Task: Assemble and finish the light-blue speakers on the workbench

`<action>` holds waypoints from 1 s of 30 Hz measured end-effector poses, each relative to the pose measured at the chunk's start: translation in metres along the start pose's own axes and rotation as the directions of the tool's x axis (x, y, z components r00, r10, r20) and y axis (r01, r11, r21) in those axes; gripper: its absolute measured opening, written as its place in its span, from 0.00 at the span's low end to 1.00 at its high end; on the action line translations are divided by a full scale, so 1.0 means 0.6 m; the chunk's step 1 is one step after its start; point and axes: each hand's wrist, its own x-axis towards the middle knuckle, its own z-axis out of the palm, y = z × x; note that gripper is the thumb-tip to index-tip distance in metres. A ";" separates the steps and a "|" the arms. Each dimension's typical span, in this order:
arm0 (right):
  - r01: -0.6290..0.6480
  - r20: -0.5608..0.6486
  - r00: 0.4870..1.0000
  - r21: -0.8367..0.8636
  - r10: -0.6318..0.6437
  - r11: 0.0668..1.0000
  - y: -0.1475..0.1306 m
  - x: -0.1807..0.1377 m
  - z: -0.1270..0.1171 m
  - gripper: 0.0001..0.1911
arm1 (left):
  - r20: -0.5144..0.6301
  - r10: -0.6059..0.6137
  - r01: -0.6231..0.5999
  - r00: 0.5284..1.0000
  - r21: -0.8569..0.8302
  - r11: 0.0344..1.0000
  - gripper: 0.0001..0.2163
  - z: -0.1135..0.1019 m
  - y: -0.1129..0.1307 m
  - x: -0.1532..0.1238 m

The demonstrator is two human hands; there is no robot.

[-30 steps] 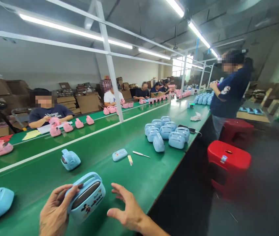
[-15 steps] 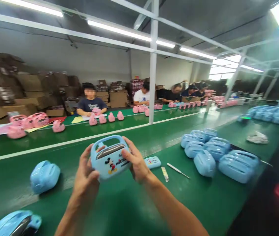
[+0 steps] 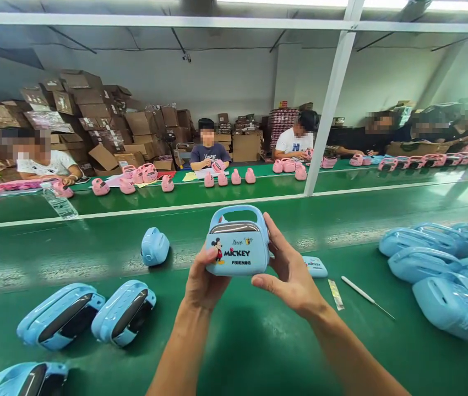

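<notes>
With our left hand (image 3: 204, 281), we grip the blue case (image 3: 238, 250) at its lower left corner. Our right hand (image 3: 294, 275), half open, stands at its right edge.

left hand (image 3: 205, 279) partly hidden from me behind blue case (image 3: 238, 242), lower blue unit (image 3: 15, 381) left of hands cropped, blue cluster (image 3: 432, 268) right of hands cut off

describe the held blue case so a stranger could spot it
Over the green table, find the wearer's left hand and right hand. Between them is the handled blue case, held up, its MICKEY print showing, unlike other blue cases resting nearby.
</notes>
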 end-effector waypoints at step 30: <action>-0.175 -0.045 0.974 0.473 0.222 0.863 0.029 0.026 -0.003 0.22 | -0.177 0.247 -0.168 0.953 0.371 0.914 0.46 0.077 -0.004 -0.052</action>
